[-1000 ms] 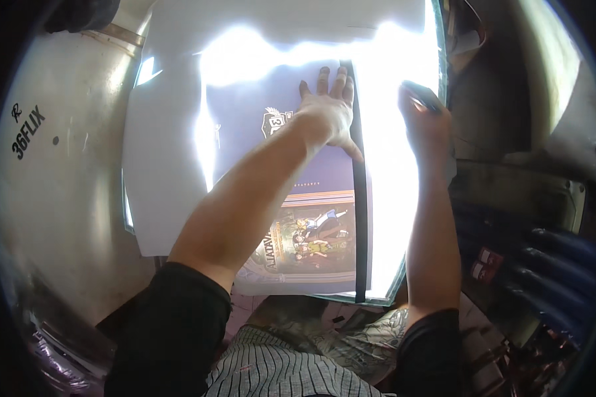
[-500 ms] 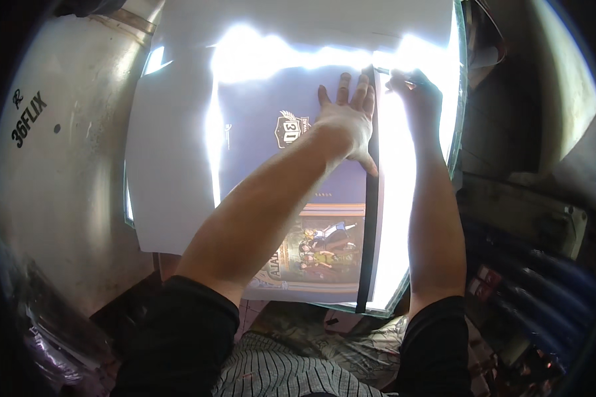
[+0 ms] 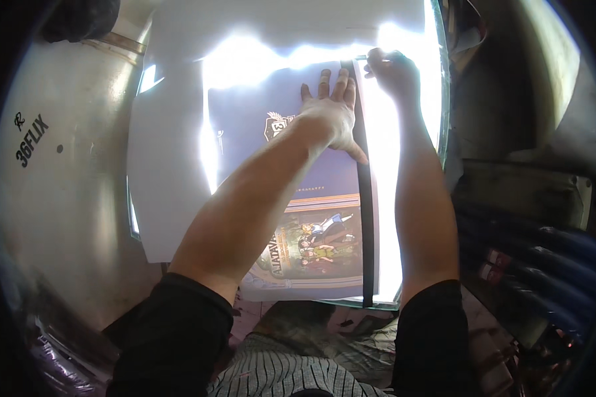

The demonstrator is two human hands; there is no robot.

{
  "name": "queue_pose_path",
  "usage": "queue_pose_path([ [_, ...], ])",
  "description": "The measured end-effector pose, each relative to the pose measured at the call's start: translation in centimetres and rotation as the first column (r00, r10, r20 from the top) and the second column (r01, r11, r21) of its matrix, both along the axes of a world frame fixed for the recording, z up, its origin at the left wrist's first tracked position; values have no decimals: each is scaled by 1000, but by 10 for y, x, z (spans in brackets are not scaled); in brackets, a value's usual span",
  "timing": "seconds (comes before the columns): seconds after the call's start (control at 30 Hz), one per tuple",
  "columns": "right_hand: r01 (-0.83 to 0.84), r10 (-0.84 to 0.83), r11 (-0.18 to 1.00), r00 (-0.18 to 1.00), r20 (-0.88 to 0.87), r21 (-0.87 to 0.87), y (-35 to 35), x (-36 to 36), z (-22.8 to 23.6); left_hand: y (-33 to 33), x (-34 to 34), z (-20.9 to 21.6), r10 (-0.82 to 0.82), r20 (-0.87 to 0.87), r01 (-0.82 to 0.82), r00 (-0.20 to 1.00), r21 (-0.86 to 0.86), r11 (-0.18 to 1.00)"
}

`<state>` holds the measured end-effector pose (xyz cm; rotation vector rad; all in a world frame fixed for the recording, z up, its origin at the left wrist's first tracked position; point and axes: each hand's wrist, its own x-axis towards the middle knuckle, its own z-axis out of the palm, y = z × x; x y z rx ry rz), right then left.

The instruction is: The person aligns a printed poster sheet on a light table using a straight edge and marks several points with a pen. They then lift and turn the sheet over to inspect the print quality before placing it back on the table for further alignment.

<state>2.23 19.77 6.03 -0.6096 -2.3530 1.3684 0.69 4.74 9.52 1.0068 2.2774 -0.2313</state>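
Note:
My left hand (image 3: 331, 116) lies flat with its fingers spread on a blue printed sheet (image 3: 245, 126). Its thumb and fingertips press along a long, straight black strip (image 3: 367, 225) near the sheet's right edge. The print carries a crest and, close to me, a band of cartoon figures (image 3: 324, 245). Just right of the strip's far end, my right hand (image 3: 394, 69) is closed, fingers curled together. Whatever it grips is hidden by the fingers and by glare.
Below the sheet is a brightly lit glass-topped table with a greenish edge (image 3: 445, 106). Plain white sheets (image 3: 159, 165) cover its left and far parts. A pale metal panel (image 3: 59, 198) stands at left; dark blue plastic-wrapped rolls (image 3: 536, 264) lie at right.
The whole view has turned and shifted slightly. My left hand keeps its place on the strip. My right hand has turned a little, its fingers more curled, still by the strip's far end.

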Motion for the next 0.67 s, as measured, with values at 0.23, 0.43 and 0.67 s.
queue_pose_path([
  [0.23, -30, 28, 1000, 986, 165, 6, -28, 139, 4, 0, -5, -12, 12, -77, -8, 997, 52, 999],
  [0.43, -43, 53, 998, 963, 263, -44, -110, 357, 42, -3, -4, -27, -11, -99, 16, 995, 47, 999],
  [0.67, 262, -121, 941, 851, 510, -213, -164, 461, 89, -5, -3, -51, -24, -159, 52, 987, 171, 984],
])
